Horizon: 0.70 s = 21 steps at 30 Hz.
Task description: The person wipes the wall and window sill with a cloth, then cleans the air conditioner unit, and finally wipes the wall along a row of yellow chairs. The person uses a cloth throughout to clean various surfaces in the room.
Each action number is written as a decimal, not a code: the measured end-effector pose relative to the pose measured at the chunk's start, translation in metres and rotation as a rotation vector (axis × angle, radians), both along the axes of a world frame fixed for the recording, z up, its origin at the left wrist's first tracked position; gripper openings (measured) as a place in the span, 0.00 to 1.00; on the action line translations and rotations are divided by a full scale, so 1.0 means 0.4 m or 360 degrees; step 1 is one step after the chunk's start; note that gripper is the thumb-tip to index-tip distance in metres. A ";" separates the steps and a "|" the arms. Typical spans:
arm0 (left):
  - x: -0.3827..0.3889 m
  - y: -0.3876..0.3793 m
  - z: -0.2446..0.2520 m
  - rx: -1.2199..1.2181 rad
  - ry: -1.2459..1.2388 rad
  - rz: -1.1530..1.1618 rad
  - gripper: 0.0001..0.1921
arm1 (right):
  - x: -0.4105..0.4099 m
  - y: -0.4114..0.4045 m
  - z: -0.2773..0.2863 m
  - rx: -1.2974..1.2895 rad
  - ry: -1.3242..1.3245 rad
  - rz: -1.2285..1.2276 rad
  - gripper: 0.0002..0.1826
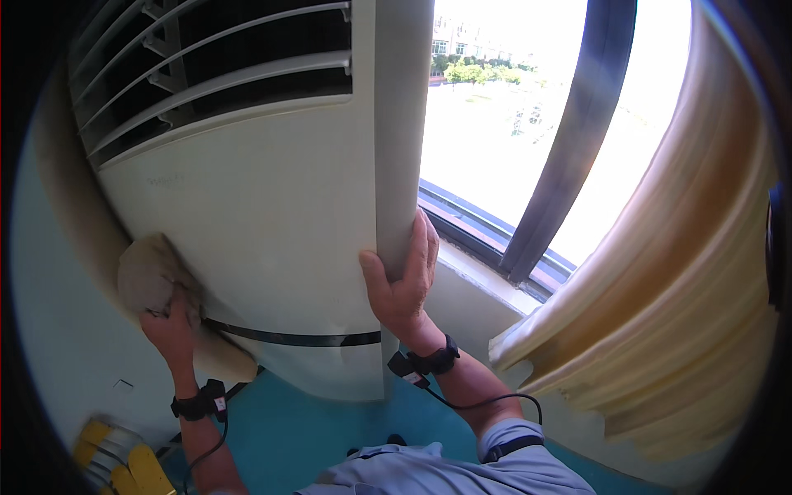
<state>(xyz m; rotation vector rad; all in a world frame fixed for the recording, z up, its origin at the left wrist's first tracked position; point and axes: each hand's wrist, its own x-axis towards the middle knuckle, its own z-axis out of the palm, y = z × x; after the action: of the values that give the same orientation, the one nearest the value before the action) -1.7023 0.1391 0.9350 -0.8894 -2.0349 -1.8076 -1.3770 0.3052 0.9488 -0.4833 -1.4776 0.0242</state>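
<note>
A tall white floor-standing air conditioner (pixel 266 216) stands before me, with slatted louvres (pixel 229 68) at its top and a dark band (pixel 297 337) low across its front. My left hand (pixel 170 328) holds a greyish-brown cloth (pixel 148 272) against the unit's left edge; the cloth hides some of its fingertips. On the opposite side, my right hand (pixel 402 284) rests against the right edge of the unit, its thumb spread apart from the fingers, with nothing in its grasp. Each wrist wears a black strap with a small cabled device.
To the right are a dark-framed window (pixel 569 136) and a long cream curtain (pixel 656 297). A light wall (pixel 68 297) runs along the left. Yellow objects (pixel 124 464) lie at the lower left, above a blue-green floor (pixel 278 427).
</note>
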 end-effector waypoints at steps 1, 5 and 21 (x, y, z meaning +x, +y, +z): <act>-0.028 0.000 -0.017 0.0047 -0.0005 0.0009 0.30 | 0.006 0.005 -0.002 0.0006 -0.0002 0.0014 0.42; -0.116 0.010 -0.098 0.0272 -0.0078 -0.0044 0.31 | 0.012 0.018 -0.004 0.0066 0.0013 0.0039 0.42; -0.091 -0.002 -0.157 0.0342 -0.0538 -0.0272 0.31 | 0.002 0.015 -0.034 -0.0158 0.0067 0.0052 0.40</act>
<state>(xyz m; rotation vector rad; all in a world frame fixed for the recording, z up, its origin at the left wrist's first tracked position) -1.7388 0.1383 0.8723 -0.7563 -1.9439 -2.3571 -1.3761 0.3113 0.9353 -0.5357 -1.4474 0.1335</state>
